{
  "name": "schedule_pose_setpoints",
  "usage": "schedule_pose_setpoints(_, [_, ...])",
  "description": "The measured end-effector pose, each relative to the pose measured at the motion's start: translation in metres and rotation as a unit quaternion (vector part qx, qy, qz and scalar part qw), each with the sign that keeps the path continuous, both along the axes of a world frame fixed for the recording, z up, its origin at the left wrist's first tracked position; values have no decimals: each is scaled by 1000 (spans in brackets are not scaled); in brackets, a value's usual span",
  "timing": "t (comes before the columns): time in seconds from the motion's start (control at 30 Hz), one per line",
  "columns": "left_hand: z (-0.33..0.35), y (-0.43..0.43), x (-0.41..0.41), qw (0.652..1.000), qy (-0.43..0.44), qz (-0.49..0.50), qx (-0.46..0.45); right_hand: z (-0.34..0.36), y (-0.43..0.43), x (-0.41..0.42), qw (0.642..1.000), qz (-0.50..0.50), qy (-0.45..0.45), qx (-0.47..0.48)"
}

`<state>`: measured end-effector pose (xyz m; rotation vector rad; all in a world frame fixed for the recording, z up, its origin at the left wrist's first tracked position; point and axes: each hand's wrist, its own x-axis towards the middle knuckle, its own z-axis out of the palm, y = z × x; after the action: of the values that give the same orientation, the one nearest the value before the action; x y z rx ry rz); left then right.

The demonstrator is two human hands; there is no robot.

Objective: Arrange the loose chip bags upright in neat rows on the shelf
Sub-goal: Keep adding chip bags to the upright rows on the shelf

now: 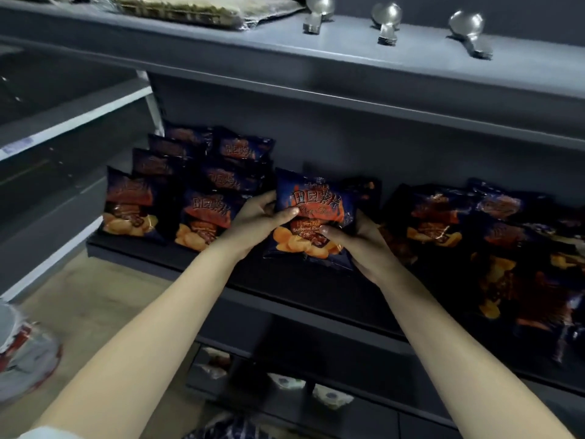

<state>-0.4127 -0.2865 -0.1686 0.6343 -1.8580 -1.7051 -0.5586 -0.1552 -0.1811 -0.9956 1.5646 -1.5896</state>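
Both my hands hold one dark blue barbecue chip bag upright above the middle of the dark shelf. My left hand grips its left edge, thumb across the front. My right hand grips its lower right side, thumb on the front. To the left, two rows of like bags stand upright, front to back. On the right, several loose bags lie flat and overlapping in a heap.
The shelf above carries metal scoops and a flat woven mat. A lower shelf holds small packets. A plastic-wrapped bundle lies on the floor at the left. Another shelving unit stands to the left.
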Motion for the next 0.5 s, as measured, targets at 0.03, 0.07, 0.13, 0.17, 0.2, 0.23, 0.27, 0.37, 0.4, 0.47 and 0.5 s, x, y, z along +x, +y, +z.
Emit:
schedule_pose_setpoints(0.03, [-1,1,-2,1000,-1,12,-11,-1,-6,-2,1000,2,-8,5])
schedule_pose_setpoints(0.07, [-5,2,-5,999,-6,25,-22,-4,-11,-5,1000,-5,-17,12])
schedule_pose_setpoints(0.13, [-15,6,-12,998,-37,42,-35,-8,-19,-15,998,-41,-28,26])
schedule_pose_setpoints(0.17, [-22,6,-15,996,-62,47,-34,-9,-23,-20,997,-63,-34,30])
schedule_pose_setpoints(0.2, [-29,4,-17,995,-87,47,-34,-7,-26,-25,995,-83,-40,30])
schedule_pose_setpoints(0.23, [-36,4,-18,992,-110,45,-33,-4,-29,-29,994,-97,-44,27])
schedule_pose_setpoints(0.27, [-42,4,-20,991,-126,44,-28,0,-32,-33,993,-108,-47,23])
schedule_pose_setpoints(0.37, [-58,7,-24,989,-137,45,10,11,-42,-40,991,-127,-38,25])
schedule_pose_setpoints(0.4, [-63,9,-25,989,-144,43,5,13,-47,-42,991,-129,-33,24])
schedule_pose_setpoints(0.47, [-70,8,-28,976,-193,27,-94,15,-57,-41,989,-140,-42,21])
schedule_pose_setpoints(0.5, [-72,6,-28,958,-225,16,-177,15,-64,-39,988,-146,-48,21])
